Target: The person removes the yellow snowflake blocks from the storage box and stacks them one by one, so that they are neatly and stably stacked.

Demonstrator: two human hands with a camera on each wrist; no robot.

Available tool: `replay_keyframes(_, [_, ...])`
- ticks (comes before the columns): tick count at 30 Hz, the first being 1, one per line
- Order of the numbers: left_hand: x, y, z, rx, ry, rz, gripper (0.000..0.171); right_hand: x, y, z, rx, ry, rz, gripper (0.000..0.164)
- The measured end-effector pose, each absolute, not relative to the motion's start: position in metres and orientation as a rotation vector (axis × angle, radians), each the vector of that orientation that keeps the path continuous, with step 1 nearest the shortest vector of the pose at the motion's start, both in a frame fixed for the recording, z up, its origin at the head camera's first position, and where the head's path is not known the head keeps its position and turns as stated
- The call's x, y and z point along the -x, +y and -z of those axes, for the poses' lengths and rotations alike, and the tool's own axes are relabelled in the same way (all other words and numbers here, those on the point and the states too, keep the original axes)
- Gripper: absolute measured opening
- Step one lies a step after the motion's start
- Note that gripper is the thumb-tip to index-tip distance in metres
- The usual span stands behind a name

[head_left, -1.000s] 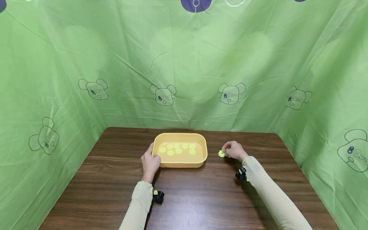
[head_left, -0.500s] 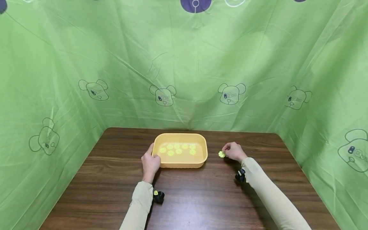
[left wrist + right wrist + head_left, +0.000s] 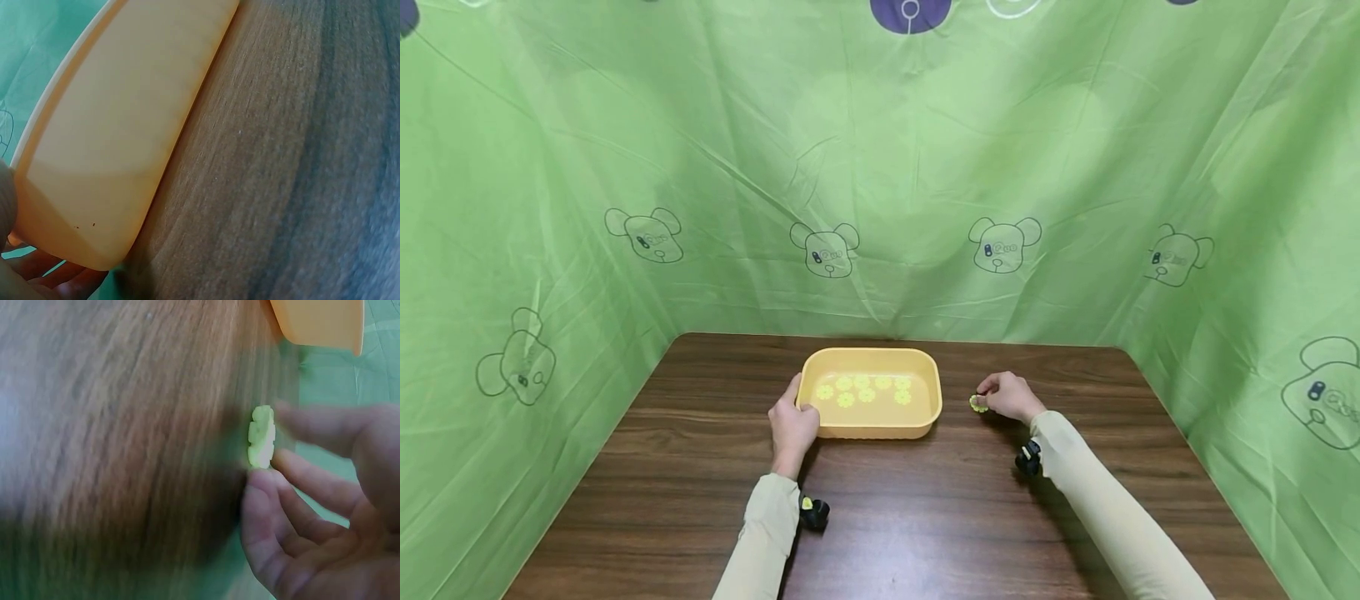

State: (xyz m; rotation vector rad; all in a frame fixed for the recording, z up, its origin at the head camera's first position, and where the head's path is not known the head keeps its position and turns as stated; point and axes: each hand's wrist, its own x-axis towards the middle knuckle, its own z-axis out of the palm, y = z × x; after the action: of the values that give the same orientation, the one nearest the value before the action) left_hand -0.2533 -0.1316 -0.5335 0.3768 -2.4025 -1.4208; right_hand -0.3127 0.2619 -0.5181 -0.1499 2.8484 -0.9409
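Note:
A yellow plastic tub (image 3: 872, 432) stands on the table, with several flat, flower-shaped yellow-green pieces (image 3: 846, 400) on its floor. My left hand (image 3: 793, 427) grips the tub's left end, thumb over the near corner; in the left wrist view its fingers (image 3: 69, 278) curl under that end. To the right of the tub, my right hand (image 3: 1011, 396) pinches one more flower-shaped piece (image 3: 262, 437) by its edges, low over the wood. In the head view the fingertips partly cover this piece. Whether it touches the table I cannot tell.
The dark wooden table (image 3: 895, 517) reaches back to a green curtain (image 3: 917, 167) printed with bear heads, which also hangs at both sides. A black wrist camera (image 3: 814, 514) sits on the left wrist, another (image 3: 1028, 458) on the right.
My right fingers have shifted slightly over the flower-shaped piece, which now looks tilted and more covered than before. The left hand and the tub have stayed in place.

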Motion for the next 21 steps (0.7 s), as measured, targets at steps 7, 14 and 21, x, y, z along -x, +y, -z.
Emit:
replay_keyframes(7, [0.2519,-0.1305,0.532,-0.387,-2.402,1.441,0.065,0.3112,0.2651,0.5156,0.303,2.813,0.838,0.039])
replay_keyframes(14, [0.2519,-0.1306,0.5332,-0.392,-2.392,1.433,0.065,0.3089,0.2645,0.5142,0.313,2.843,0.821,0.035])
replay_keyframes(21, [0.2522,-0.1305,0.5331,-0.391,-2.39,1.436,0.065,0.3067,0.2622,0.5124,0.305,2.844,0.829,0.036])
